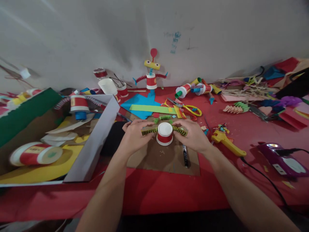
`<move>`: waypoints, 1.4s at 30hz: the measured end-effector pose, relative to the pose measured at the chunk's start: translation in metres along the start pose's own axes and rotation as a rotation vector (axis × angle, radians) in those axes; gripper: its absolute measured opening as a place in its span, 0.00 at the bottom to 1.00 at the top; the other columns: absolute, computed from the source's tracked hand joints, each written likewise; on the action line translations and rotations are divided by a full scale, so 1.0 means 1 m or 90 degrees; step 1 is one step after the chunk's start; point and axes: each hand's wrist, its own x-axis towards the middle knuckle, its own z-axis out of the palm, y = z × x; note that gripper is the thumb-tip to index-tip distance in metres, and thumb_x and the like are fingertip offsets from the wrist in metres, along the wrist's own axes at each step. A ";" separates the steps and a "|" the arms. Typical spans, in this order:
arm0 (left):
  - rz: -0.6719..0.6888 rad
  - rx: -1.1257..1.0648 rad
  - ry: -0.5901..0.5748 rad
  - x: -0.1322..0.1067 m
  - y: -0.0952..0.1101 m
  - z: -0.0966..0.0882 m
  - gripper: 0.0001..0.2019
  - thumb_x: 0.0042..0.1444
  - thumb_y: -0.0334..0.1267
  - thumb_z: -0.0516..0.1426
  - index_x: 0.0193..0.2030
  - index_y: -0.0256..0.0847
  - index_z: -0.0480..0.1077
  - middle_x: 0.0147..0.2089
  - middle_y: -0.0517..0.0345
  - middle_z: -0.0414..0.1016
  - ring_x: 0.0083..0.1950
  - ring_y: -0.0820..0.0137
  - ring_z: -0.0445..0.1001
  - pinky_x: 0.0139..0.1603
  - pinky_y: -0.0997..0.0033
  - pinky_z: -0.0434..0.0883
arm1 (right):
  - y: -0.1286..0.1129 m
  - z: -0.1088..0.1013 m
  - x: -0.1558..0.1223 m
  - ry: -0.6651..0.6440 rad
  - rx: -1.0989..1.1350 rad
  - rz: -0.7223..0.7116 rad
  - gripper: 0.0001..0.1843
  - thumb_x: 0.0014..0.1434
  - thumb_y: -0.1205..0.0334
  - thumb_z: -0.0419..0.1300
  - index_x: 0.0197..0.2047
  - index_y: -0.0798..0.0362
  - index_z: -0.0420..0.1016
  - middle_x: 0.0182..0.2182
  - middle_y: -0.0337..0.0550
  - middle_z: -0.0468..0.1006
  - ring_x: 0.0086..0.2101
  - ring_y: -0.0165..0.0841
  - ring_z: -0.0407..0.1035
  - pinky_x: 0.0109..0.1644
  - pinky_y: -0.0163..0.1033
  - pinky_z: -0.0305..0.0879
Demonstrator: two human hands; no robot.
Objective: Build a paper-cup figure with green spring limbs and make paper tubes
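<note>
At the left, a red-and-white tub on its side is being held in an open box on the red surface. Nearer the middle, a yellow-and-black folded strip is being pinched by the fingers of the left hand, its inner end being held against the side of a paper cup. The paper cup is being supported, base up, on a brown cardboard sheet, between the two hands. Past it, a black marker is lying on the cardboard, and a matching strip is being pinched by the fingers of the right hand. Farther right, a yellow glue gun is lying, unheld. Apparently, both strips are being set as arms on the cup; whether they are being held by glue cannot be told. For the next move, even, gentle pressure seems to be called for, each joint being checked before its strip is released.
</note>
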 end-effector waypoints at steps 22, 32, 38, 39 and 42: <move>0.048 -0.006 0.035 -0.002 0.008 0.003 0.07 0.53 0.37 0.58 0.38 0.49 0.77 0.42 0.60 0.81 0.50 0.59 0.74 0.60 0.43 0.50 | 0.001 0.004 -0.003 0.044 -0.033 0.031 0.10 0.54 0.62 0.59 0.41 0.50 0.75 0.39 0.45 0.81 0.42 0.41 0.73 0.46 0.48 0.65; 0.044 -0.003 0.034 -0.003 0.007 0.005 0.07 0.55 0.39 0.57 0.39 0.49 0.76 0.41 0.60 0.81 0.48 0.60 0.75 0.61 0.44 0.47 | 0.000 0.005 -0.003 0.076 0.018 0.066 0.08 0.52 0.63 0.58 0.37 0.52 0.73 0.36 0.46 0.79 0.38 0.38 0.73 0.43 0.43 0.67; 0.055 -0.019 0.040 -0.002 0.006 0.005 0.07 0.54 0.38 0.58 0.39 0.49 0.77 0.42 0.60 0.80 0.49 0.60 0.74 0.61 0.44 0.47 | 0.000 0.005 -0.002 0.070 0.032 0.041 0.06 0.53 0.64 0.58 0.36 0.52 0.73 0.35 0.45 0.80 0.37 0.37 0.73 0.42 0.43 0.66; 0.057 -0.018 0.042 -0.002 0.006 0.006 0.07 0.54 0.38 0.58 0.39 0.50 0.77 0.42 0.60 0.81 0.50 0.60 0.74 0.61 0.44 0.47 | 0.000 0.005 -0.002 0.069 0.030 0.036 0.06 0.53 0.64 0.59 0.36 0.52 0.74 0.35 0.44 0.80 0.37 0.37 0.73 0.42 0.43 0.66; 0.067 -0.010 0.052 -0.001 0.006 0.007 0.08 0.54 0.37 0.58 0.38 0.50 0.77 0.41 0.60 0.81 0.50 0.60 0.74 0.61 0.45 0.47 | 0.001 0.005 -0.002 0.057 0.014 0.022 0.06 0.54 0.64 0.59 0.37 0.51 0.75 0.36 0.45 0.80 0.39 0.38 0.73 0.42 0.43 0.65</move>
